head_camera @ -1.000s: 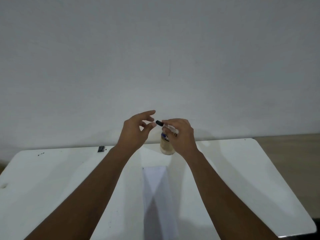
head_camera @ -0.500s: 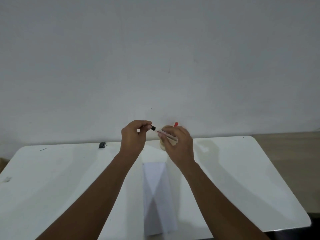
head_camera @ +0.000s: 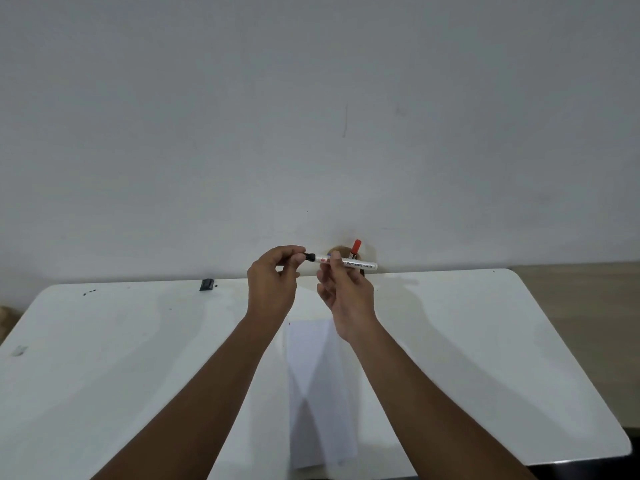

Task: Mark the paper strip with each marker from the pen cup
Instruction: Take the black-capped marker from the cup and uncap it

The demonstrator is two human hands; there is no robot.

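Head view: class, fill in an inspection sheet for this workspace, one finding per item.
Surface: white table, specks at far left.
Job's things: paper strip flat, no marks visible; permanent marker held level; red-capped marker upright in pen cup, cup mostly hidden.
Clutter: small black object at far edge.
Grippers: left hand pinches black cap; right hand fingers hold barrel.
Cables: nothing seen.
Surroundings: plain wall.
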